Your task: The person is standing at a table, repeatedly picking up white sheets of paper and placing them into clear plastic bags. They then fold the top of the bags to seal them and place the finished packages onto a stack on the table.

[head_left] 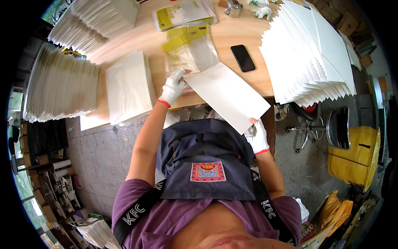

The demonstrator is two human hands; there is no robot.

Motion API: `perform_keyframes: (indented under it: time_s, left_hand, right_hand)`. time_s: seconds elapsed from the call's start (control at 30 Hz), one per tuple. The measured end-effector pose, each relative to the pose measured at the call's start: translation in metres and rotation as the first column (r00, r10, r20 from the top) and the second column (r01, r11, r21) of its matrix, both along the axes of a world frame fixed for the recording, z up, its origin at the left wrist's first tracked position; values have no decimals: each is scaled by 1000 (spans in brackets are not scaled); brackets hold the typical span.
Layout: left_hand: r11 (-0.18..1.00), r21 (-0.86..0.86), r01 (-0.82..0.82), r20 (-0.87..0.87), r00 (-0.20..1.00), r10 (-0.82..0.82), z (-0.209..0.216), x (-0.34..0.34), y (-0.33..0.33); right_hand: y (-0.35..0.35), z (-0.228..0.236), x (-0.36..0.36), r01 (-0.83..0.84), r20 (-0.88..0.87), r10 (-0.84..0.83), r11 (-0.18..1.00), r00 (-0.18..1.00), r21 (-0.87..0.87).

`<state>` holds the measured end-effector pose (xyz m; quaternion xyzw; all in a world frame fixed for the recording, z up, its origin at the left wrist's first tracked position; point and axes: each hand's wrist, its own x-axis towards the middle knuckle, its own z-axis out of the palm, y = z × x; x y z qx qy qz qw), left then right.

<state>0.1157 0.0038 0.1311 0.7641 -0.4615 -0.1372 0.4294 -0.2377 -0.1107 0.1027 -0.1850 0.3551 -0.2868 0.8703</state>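
Observation:
My right hand (258, 139), in a white glove with a red cuff and a bare fingertip showing, grips the near right corner of a white rectangular board (228, 97). The board slants over the table's front edge, its far end reaching toward a stack of clear plastic bags (203, 56) with yellow-green printed bands. My left hand (173, 88), gloved alike, has its fingers closed at the near edge of the top plastic bag, right beside the board's left corner. The exact pinch is partly hidden by the glove.
Left of my hands lies a stack of bagged boards (128, 85), with taller stacks (62, 85) beyond. A black phone (243, 58) lies right of the bags. White boards (306, 54) are fanned high at right. More bags (184, 14) and a metal tape dispenser (233, 8) sit farther back.

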Motion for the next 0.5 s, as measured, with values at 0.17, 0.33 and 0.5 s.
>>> perform_keyframes:
  time_s: [0.17, 0.33, 0.5]
  left_hand:
    - [991, -92, -101, 197, 973, 118, -2, -31, 5]
    - [594, -259, -762, -871, 450, 198, -37, -84, -20]
    - [808, -193, -556, -893, -241, -379, -78, -100, -46]
  right_hand:
    - [35, 36, 27, -16, -25, 13, 993, 1000, -115]
    - [55, 54, 25, -149, -28, 146, 969, 989, -195]
    - [60, 63, 14, -190, -60, 181, 944, 982, -270]
